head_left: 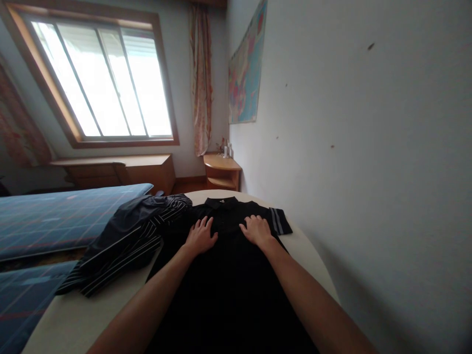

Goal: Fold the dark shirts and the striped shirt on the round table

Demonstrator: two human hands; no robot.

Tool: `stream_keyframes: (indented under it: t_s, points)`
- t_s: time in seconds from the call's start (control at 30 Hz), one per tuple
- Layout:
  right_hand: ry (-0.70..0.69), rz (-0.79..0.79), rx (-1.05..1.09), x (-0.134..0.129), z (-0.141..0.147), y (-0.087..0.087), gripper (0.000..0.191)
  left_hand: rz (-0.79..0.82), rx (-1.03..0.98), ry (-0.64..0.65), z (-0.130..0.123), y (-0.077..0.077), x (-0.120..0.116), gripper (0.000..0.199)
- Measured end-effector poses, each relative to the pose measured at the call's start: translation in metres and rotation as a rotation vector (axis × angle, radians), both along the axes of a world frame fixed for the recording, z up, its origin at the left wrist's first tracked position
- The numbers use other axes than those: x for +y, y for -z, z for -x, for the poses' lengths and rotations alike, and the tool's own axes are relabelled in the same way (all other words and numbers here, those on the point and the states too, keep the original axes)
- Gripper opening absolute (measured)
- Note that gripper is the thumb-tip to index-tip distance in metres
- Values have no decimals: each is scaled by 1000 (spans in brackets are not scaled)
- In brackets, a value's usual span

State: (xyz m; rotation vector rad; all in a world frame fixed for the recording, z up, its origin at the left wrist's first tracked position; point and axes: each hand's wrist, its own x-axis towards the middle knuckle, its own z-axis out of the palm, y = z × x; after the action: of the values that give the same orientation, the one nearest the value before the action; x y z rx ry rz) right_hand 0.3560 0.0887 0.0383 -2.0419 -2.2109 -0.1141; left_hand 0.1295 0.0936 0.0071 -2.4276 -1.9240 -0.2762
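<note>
When I scan from the left, the blue checked mattress (70, 216) comes first, beyond the edge of the round cream table (70, 322). The striped garment (121, 236) lies bunched on the table's left side, presumably set there to leave the middle for the black shirt (224, 275). Whether the two garments overlap I cannot tell; dark cloth meets dark cloth. The shirt lies spread on the table, collar (222, 202) pointing away from me. My left hand (201, 236) rests palm-down on its upper front, fingers apart and gripping nothing, probably to spread pressure across the fabric. My right hand (257, 229) rests opposite, fingers slightly bent, with no cloth visibly pinched; the paired placement likely holds both sides level. Rightmost, the grey-striped sleeve (280, 221) extends outward, near the table's rim.
</note>
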Motion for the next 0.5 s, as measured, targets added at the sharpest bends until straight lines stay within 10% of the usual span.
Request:
stream_keyframes:
  t_s: [0.5]
  points:
    - [-35, -119, 90, 116, 19, 19, 48, -37, -107, -55, -6, 16, 9, 65]
